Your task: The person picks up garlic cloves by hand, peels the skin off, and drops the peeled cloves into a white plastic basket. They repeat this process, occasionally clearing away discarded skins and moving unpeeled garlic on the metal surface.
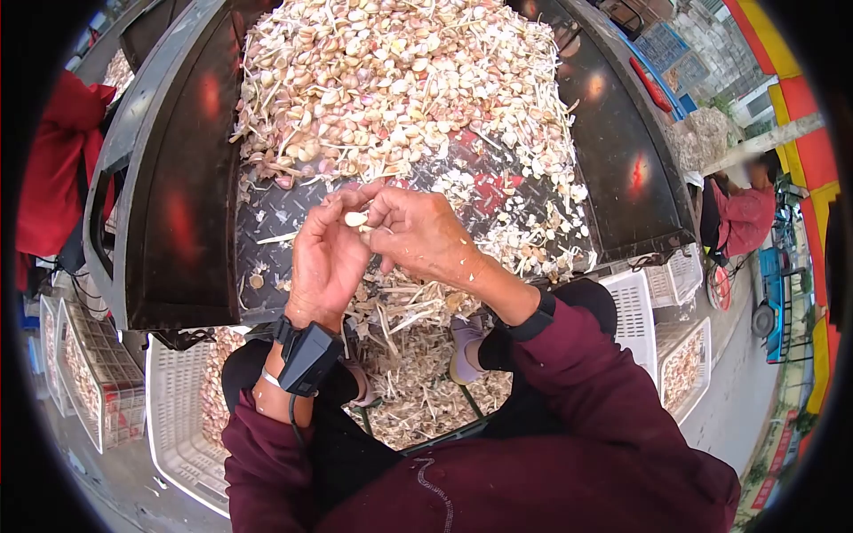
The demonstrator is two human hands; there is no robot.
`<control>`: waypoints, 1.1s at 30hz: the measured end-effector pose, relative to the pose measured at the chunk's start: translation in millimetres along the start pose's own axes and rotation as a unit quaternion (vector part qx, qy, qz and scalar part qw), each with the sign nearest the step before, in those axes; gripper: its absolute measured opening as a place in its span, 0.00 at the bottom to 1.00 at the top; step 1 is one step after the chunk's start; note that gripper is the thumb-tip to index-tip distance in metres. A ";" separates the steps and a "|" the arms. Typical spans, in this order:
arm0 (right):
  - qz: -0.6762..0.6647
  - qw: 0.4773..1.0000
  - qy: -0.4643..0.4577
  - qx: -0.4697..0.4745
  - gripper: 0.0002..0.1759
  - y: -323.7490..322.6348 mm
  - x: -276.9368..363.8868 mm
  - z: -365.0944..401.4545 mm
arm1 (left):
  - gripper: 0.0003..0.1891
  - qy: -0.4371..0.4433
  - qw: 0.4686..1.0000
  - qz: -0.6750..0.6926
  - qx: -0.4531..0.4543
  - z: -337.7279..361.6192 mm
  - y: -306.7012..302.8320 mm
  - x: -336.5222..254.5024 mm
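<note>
Garlic clove, pale, sits between your hands, over the dark metal bed. Your right hand angles in, back upward, thumb and forefinger pinching the clove. Your left hand points forward, palm inward, fingers curled; cannot tell whether it also grips. Garlic heap lies beyond.

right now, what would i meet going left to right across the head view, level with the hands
Red garment, left panel, left hand, clove, right hand, right panel, pink top.
</note>
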State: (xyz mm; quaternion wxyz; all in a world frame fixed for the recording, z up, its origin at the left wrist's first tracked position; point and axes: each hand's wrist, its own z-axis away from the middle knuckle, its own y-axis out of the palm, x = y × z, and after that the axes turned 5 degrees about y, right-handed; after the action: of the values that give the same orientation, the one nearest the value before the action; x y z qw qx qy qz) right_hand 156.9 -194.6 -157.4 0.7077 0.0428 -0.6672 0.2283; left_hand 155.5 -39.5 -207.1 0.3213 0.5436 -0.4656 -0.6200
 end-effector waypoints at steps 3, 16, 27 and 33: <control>-0.052 0.998 0.021 0.013 0.08 -7.0 -0.9 -2.2 | 0.11 0.027 0.999 -0.017 -0.025 0.3 -3.0 -3.2; 0.163 0.976 -0.142 -0.030 0.07 -21.8 -8.1 -5.4 | 0.10 0.029 0.889 -0.454 -0.060 11.6 18.9 -1.9; -0.166 0.979 0.035 0.115 0.06 -35.0 -8.3 -1.8 | 0.12 -0.052 0.964 -0.236 -0.109 8.2 3.5 -2.4; -0.076 0.992 0.035 0.091 0.05 -20.8 6.2 8.3 | 0.19 -0.141 0.961 -0.188 -0.147 9.6 8.2 13.6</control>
State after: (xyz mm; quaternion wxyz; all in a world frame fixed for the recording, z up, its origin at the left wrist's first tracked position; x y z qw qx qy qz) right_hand 157.2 -214.6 -145.4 0.7394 0.1492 -0.6132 0.2346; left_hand 142.6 -52.6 -204.9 0.2063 0.4756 -0.2992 -0.8011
